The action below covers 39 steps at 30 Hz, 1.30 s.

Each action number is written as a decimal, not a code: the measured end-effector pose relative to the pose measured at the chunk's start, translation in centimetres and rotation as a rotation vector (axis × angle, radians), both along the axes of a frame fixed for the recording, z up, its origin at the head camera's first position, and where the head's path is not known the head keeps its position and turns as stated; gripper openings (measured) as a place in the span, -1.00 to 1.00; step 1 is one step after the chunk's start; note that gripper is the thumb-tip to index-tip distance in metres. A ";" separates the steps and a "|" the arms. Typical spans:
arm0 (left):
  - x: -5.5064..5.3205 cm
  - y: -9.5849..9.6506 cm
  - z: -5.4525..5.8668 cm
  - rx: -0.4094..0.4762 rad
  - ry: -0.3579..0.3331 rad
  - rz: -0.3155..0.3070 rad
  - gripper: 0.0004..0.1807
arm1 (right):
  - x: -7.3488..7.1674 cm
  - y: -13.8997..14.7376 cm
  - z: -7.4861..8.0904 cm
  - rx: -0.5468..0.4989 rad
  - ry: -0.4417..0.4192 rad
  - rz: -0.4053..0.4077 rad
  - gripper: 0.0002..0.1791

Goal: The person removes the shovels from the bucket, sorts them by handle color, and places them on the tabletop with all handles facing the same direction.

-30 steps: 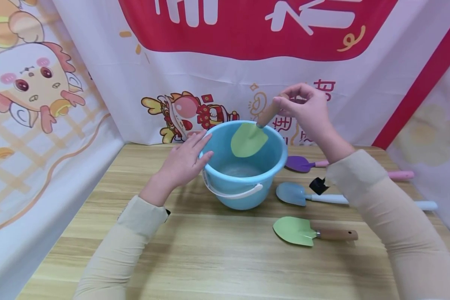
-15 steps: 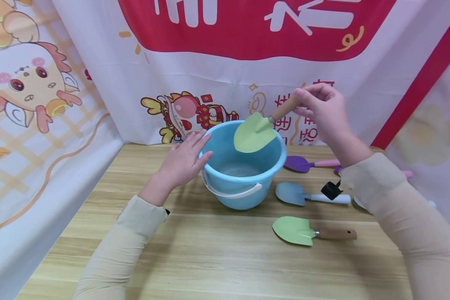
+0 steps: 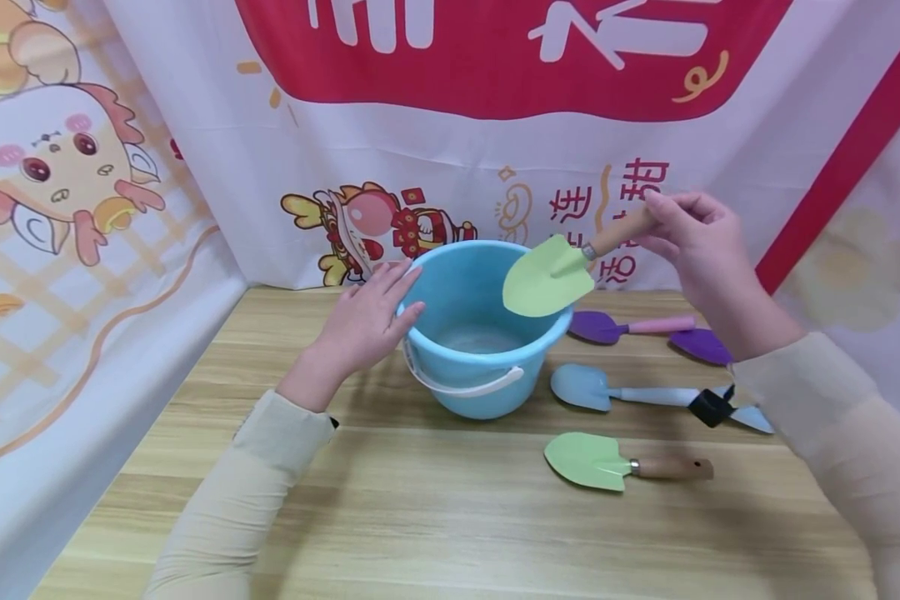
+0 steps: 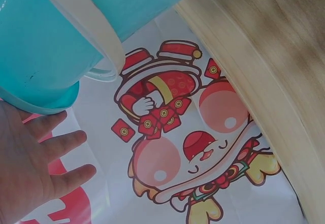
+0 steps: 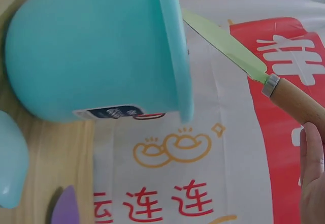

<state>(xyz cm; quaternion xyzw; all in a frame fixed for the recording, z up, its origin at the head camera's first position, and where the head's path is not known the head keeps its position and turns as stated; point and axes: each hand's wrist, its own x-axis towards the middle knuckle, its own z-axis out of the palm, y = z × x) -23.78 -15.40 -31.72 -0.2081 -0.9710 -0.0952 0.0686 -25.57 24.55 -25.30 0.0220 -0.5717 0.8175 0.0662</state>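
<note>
A light blue bucket [image 3: 487, 379] with a white handle [image 3: 468, 389] stands upright on the wooden table. Against its left rim rests my left hand [image 3: 367, 321], fingers spread and mostly straight; the left wrist view shows this hand [image 4: 35, 158] beside the rim too. My right hand [image 3: 693, 237] pinches the wooden handle end of a green trowel [image 3: 549, 277], whose tilted blade hangs over the bucket's right rim. In the right wrist view the trowel [image 5: 228, 43] appears edge-on above the bucket [image 5: 101, 51]. Only part of the right hand [image 5: 312, 176] shows there.
Right of the bucket lie a purple trowel [image 3: 596, 327] with a pink handle, a blue shovel [image 3: 581, 387] and a second green trowel [image 3: 588, 461]. Another purple blade [image 3: 701, 346] is partly behind the right arm. A printed cloth [image 3: 450, 142] hangs behind the table [image 3: 420, 517].
My right hand has moved right with the green trowel, carrying its blade from inside the bucket's opening to above the right rim. The left hand stays at the left rim.
</note>
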 end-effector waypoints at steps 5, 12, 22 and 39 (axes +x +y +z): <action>0.1 0.0 0.1 -0.002 -0.001 -0.004 -0.24 | 0.5 1.0 -0.4 -0.032 -0.054 -0.023 -0.51; 0.0 -0.1 0.0 -0.004 -0.002 -0.004 -0.25 | 0.6 2.3 -0.8 -0.067 -0.104 -0.065 -0.54; 0.1 -0.1 0.0 0.003 -0.002 -0.003 -0.24 | 0.8 5.0 -1.9 -0.190 -0.118 -0.063 -0.81; 0.2 0.1 0.1 0.006 -0.003 0.001 -0.23 | 2.1 9.6 -3.1 -0.347 -0.145 -0.056 -0.83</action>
